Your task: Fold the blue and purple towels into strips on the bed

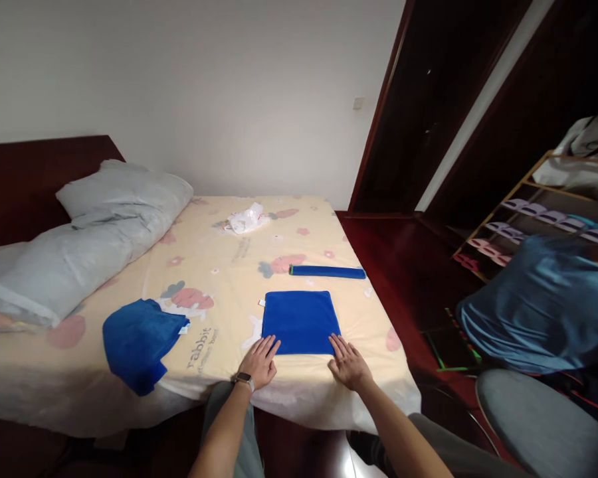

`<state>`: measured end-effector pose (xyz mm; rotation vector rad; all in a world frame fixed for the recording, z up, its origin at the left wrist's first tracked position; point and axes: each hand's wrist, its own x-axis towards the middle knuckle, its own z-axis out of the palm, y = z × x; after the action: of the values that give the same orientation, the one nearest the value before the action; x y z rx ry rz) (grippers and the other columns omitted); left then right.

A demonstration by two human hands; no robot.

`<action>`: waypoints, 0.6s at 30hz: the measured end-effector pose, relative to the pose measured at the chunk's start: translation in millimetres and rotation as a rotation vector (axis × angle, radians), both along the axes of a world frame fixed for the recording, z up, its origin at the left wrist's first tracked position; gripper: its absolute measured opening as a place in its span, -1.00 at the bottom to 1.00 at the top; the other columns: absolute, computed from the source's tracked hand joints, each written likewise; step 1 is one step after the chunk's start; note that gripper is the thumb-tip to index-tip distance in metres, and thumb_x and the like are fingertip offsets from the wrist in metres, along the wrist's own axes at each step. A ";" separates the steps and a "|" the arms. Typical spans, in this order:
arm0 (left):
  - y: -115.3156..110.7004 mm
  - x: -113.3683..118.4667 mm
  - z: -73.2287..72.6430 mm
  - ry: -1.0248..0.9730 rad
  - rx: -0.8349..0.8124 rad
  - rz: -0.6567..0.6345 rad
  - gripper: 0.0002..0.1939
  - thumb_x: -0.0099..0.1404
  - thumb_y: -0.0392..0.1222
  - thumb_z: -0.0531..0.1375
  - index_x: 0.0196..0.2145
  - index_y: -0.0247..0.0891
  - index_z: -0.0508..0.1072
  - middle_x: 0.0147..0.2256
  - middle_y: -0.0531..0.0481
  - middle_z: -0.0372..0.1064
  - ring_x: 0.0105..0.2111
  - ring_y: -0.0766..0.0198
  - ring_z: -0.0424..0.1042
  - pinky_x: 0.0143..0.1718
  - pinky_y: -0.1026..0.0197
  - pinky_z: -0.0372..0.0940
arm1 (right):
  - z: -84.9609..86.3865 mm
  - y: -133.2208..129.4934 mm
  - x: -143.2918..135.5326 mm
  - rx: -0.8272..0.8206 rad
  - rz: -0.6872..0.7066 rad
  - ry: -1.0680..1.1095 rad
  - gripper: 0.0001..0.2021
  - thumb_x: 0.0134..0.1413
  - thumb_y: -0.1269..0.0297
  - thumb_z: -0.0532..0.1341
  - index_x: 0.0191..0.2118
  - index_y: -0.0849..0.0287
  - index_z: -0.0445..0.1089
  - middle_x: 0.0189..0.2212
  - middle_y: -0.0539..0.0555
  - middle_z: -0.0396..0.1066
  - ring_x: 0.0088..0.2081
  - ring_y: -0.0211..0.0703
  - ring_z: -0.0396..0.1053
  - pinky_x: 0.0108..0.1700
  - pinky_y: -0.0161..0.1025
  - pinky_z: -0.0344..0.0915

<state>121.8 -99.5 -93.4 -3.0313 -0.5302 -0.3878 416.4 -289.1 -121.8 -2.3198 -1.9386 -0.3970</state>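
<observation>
A blue cloth (300, 321) lies flat on the patterned bed sheet, with a small white tag at its left edge. My left hand (260, 361), a watch on its wrist, rests palm down at the cloth's near left corner, fingers extended. At the near right corner lies my right hand (349, 362), its fingers also stretched out. Beyond the cloth is a narrow folded blue strip (327, 271), close to the bed's right edge. A crumpled blue cloth (137, 344) with a white tag sits to the left.
Grey bedding (94, 232) is heaped at the left by the headboard. A white plastic bag (246, 219) lies near the wall. On the right are a slipper rack (508, 186), blue fabric (538, 305) and a grey seat (543, 421).
</observation>
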 end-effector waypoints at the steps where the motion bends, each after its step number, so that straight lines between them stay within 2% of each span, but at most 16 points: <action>1: -0.3 0.3 1.0 0.002 -0.006 0.004 -0.19 0.20 -0.30 0.07 0.41 -0.28 0.03 0.39 -0.16 0.00 0.36 0.04 0.04 0.36 -0.05 -0.02 | 0.6 -0.5 0.2 -0.011 0.000 0.010 -0.31 0.14 0.31 0.00 0.41 0.22 0.01 0.34 0.18 0.10 0.31 0.04 0.17 0.24 0.02 0.19; 6: -1.8 2.0 8.8 0.006 -0.041 0.026 -0.23 0.22 -0.32 0.06 0.39 -0.26 0.08 0.38 -0.13 0.03 0.36 0.09 0.04 0.36 -0.05 0.00 | 7.7 2.2 13.3 -0.104 0.068 0.051 -0.37 0.19 0.27 -0.04 0.36 0.32 0.13 0.33 0.23 0.12 0.30 0.06 0.18 0.21 0.00 0.24; 10: -3.7 -1.8 12.2 -0.009 -0.099 0.059 -0.28 0.26 -0.34 0.04 0.37 -0.15 0.11 0.37 -0.04 0.07 0.34 0.16 0.09 0.35 -0.03 0.05 | 21.1 20.8 31.9 -0.197 0.176 0.059 -0.38 0.07 0.22 0.05 0.27 0.25 0.30 0.21 0.26 0.33 0.16 0.09 0.35 -0.02 -0.06 0.39; 14: -15.9 -3.9 15.1 -0.063 -0.124 0.200 -0.39 0.31 -0.29 0.06 0.31 -0.14 0.22 0.34 -0.06 0.12 0.31 0.09 0.15 0.30 -0.09 0.14 | 38.6 36.4 40.1 -0.255 0.297 0.047 -0.48 -0.05 0.25 0.16 0.08 0.19 0.48 0.05 0.28 0.47 -0.06 0.11 0.45 -0.16 -0.05 0.39; 16: -25.2 -0.3 17.8 -0.095 -0.122 0.274 -0.44 0.30 -0.31 0.06 0.25 -0.16 0.29 0.31 -0.09 0.18 0.28 0.05 0.17 0.28 -0.11 0.15 | 47.2 36.5 41.9 -0.266 0.372 0.029 -0.60 -0.04 0.30 0.18 -0.05 0.19 0.54 -0.03 0.28 0.48 -0.09 0.10 0.43 -0.15 -0.05 0.36; 18: -32.1 5.5 21.0 -0.110 -0.127 0.304 -0.45 0.29 -0.33 0.05 0.22 -0.15 0.33 0.24 -0.10 0.26 0.24 0.03 0.22 0.26 -0.12 0.17 | 54.9 33.8 45.1 -0.272 0.436 0.009 -0.66 0.00 0.33 0.17 -0.10 0.19 0.55 -0.07 0.27 0.49 -0.09 0.09 0.40 -0.14 -0.05 0.35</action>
<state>127.3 -131.5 -72.4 -2.9869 -1.0427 -0.5217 461.5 -255.3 -66.9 -1.9328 -2.5428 -0.0861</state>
